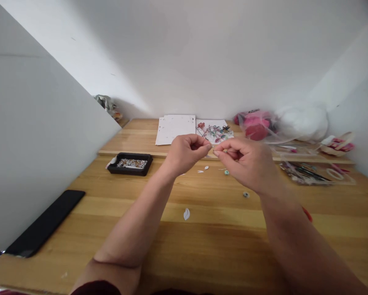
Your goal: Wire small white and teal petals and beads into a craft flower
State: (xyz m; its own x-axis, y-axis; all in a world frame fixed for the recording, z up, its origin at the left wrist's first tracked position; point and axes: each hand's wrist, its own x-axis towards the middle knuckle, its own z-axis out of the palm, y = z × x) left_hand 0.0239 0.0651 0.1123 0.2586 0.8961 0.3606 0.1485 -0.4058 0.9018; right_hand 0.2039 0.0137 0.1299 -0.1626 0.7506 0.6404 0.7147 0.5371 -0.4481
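In the head view, the left hand [186,153] and right hand [251,164] nearly meet above the wooden table [214,239] — thumb and forefinger pinched together on each, anything between them too small to tell. Just below lie a small white cutout [206,167] and a teal piece [227,172] — a white leaf-shaped piece [186,214] lies nearer the person.

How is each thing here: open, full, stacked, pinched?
Left hand, fingers pinched; anything held is too tiny to see
Right hand, fingers pinched; same
Tray, open, beads inside
Papers, stacked
White leaf, lying loose
Black slab, lying flat
White bundle, puffed out
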